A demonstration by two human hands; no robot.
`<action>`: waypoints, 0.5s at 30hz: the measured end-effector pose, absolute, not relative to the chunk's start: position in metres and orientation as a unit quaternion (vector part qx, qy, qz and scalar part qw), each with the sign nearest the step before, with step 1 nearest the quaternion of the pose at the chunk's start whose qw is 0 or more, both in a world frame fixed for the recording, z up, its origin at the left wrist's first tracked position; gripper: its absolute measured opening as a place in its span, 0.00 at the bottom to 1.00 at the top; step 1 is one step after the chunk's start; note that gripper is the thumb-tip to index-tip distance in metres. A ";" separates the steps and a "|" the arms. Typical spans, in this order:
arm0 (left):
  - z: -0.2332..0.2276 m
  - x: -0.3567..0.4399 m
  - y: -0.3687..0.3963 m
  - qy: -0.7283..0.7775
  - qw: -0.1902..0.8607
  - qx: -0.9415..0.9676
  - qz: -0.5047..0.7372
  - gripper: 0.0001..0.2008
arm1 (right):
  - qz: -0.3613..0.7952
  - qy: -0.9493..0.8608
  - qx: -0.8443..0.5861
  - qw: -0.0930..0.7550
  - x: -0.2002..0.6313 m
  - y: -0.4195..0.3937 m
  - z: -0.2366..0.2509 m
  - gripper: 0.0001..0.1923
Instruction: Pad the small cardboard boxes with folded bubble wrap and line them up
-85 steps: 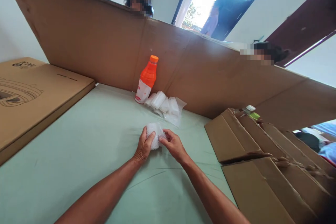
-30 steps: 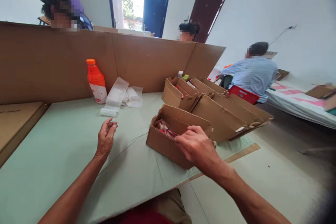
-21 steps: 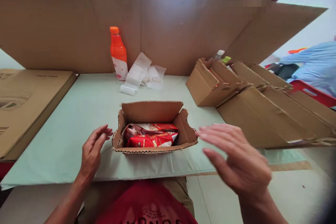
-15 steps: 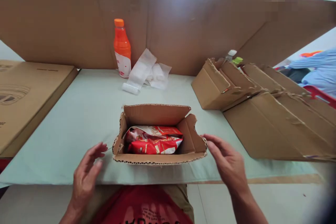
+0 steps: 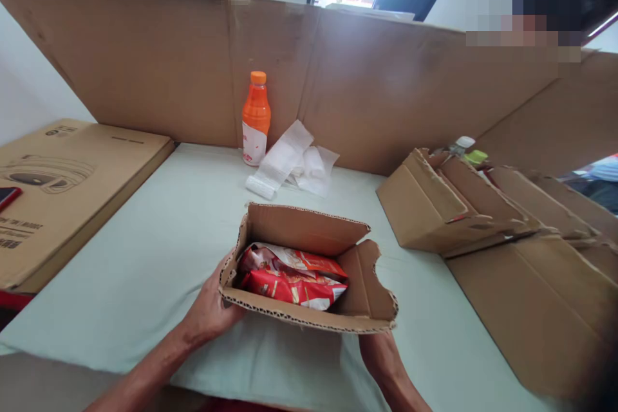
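Note:
An open-topped cardboard box (image 5: 309,320) with rough-cut edges sits in front of me, turned slightly. Inside it lie red and white snack packets (image 5: 297,280) with shiny wrapping. My left hand (image 5: 215,302) is closed on the box's left end, with its fingertips hidden behind the wall. At the lower right front corner, my right hand (image 5: 379,351) grips the box from below, its fingers hidden beneath the cardboard.
An orange drink bottle (image 5: 256,119) and crumpled clear plastic (image 5: 290,164) stand by the cardboard partition (image 5: 386,90). More open boxes (image 5: 425,206) line the right side. A flat carton (image 5: 87,187) lies left on the green-covered table (image 5: 193,206). Beyond the partition, people are partly visible.
Both hands have come in and taken hold of the box; earlier my left was apart and open. The box has turned slightly clockwise. The camera view has shifted, showing more above the partition.

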State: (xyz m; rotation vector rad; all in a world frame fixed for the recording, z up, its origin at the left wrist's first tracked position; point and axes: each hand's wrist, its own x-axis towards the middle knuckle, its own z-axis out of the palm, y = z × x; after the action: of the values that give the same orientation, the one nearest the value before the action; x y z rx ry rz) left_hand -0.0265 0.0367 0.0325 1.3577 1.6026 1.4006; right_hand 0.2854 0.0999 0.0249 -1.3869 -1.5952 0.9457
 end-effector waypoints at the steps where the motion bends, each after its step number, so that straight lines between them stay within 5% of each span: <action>1: 0.036 -0.033 0.046 0.603 0.299 0.503 0.542 0.34 | 0.396 -0.633 -0.537 0.393 0.273 0.108 0.032 0.23; 9: 0.019 -0.074 0.059 0.599 0.284 0.467 0.585 0.33 | 0.519 -0.651 -0.446 0.327 0.223 0.191 0.064 0.25; 15: -0.012 -0.072 0.064 0.650 0.251 0.400 0.595 0.28 | 0.427 -0.757 -0.408 0.280 0.184 0.304 0.077 0.22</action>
State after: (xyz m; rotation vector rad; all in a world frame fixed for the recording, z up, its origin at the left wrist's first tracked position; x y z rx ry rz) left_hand -0.0719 0.0637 -0.0124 1.0895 1.7680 1.6192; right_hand 0.1842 0.3037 0.0771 -1.0952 -2.0289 1.1447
